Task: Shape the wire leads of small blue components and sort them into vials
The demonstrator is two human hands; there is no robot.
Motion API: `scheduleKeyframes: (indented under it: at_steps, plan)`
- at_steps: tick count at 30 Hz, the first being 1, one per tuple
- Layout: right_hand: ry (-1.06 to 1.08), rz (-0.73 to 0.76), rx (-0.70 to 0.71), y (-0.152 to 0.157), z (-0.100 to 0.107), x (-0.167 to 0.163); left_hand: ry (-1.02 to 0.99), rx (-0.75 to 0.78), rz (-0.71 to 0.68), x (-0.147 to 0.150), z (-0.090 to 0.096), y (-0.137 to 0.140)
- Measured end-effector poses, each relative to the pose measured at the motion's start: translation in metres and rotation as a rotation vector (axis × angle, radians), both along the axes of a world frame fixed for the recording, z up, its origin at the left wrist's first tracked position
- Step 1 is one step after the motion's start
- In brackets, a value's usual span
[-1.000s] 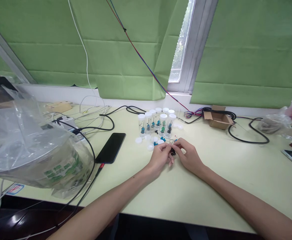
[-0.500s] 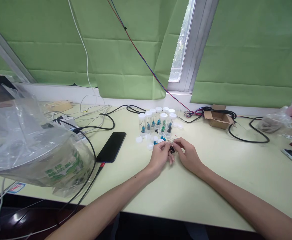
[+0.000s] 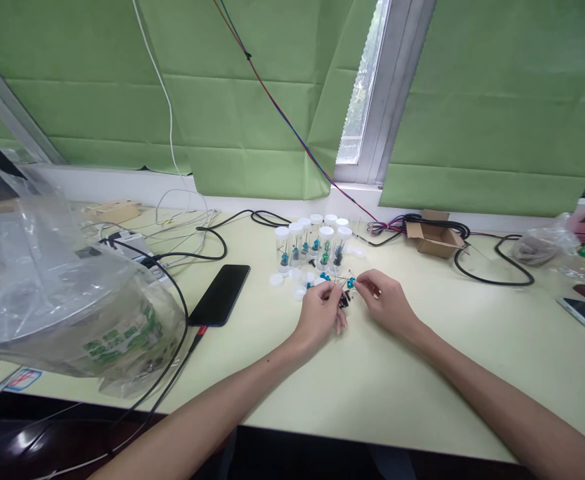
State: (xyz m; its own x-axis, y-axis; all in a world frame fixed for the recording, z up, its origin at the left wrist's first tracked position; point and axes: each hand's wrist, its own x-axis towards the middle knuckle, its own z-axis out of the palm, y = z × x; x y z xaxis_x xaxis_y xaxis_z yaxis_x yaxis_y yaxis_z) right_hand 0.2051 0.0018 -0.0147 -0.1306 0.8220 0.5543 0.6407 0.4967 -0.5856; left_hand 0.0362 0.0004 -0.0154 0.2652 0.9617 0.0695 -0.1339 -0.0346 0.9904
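While your left hand (image 3: 318, 315) holds a black part (image 3: 343, 302), partly hidden behind the thumb, your right hand (image 3: 386, 298) meets a blue piece (image 3: 351, 283); whether it grips, I cannot tell.

Just right of the frame's centre, slightly below mid-height, the black part (image 3: 343, 302) is sitting in the fingers of the left hand (image 3: 322, 310). It is looking small, dark and angular, and the fingers are hiding much of its left side, leaving its right edge showing above the pale table. A little higher and further right in the frame, the blue part (image 3: 351, 283) is lying at the fingertips of the right hand (image 3: 379, 297). It is showing a glossy, teal-blue, lumpy surface; at this size, it may be being pinched or merely touched. The two parts are resting near each other, apart.
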Motion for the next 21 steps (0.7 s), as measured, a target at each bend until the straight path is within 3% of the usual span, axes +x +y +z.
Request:
scheduleKeyframes:
  at_steps: [6, 21]
  plan:
    - [-0.189, 0.032, -0.069, 0.002, -0.005, 0.005, -0.009, -0.002, -0.005, 0.0, -0.001, 0.001]
    - [-0.211, 0.033, -0.103, 0.008, -0.012, 0.002, -0.054, -0.077, -0.033, 0.001, 0.003, 0.0]
